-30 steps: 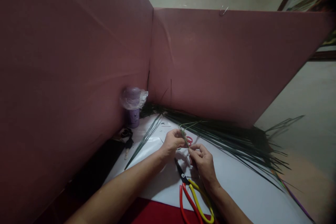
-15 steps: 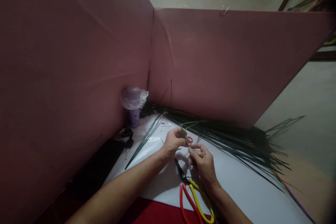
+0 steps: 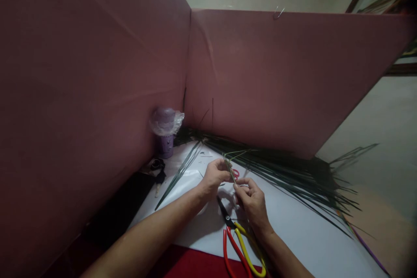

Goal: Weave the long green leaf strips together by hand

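Between my hands is a thin green leaf strip [image 3: 241, 152], bent into a narrow angle at its top. My left hand [image 3: 216, 177] pinches it partway along. Lower down, my right hand [image 3: 251, 200] has thumb and forefinger closed on its end. Just beneath the hands lie scissors [image 3: 228, 218] with black blades and one red and one yellow handle, slightly spread. A small red ring-shaped thing [image 3: 236, 174] shows behind the fingers, partly covered by them.
A large heap of long green leaf strips [image 3: 276, 169] runs along the back and right. Several loose strips [image 3: 179, 173] lie left of my hands. A purple tumbler [image 3: 166, 145] under clear plastic and keys [image 3: 159, 177] stand by the left pink partition [image 3: 97, 74]. White sheeting [image 3: 299, 230] covers the table.
Hardly anything differs. Both hands keep the same grip on the strip, and the scissors lie where they were.
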Motion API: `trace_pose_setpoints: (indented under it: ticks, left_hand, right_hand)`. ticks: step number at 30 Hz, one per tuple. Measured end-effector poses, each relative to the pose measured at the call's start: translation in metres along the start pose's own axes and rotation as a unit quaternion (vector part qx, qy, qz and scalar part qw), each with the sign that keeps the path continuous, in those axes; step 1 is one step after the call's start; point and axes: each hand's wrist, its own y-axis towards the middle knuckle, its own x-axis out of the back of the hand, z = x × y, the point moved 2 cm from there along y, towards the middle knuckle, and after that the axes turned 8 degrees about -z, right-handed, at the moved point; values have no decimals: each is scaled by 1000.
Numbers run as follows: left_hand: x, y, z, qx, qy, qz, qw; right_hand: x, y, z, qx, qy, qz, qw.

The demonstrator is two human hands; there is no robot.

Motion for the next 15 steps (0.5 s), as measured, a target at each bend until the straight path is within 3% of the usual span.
trace_pose_setpoints:
  ticks: [15]
  left_hand:
    - [1,1,2,18,-4,-4,1000]
  right_hand:
    - [1,0,-3,30,-26,-5,999]
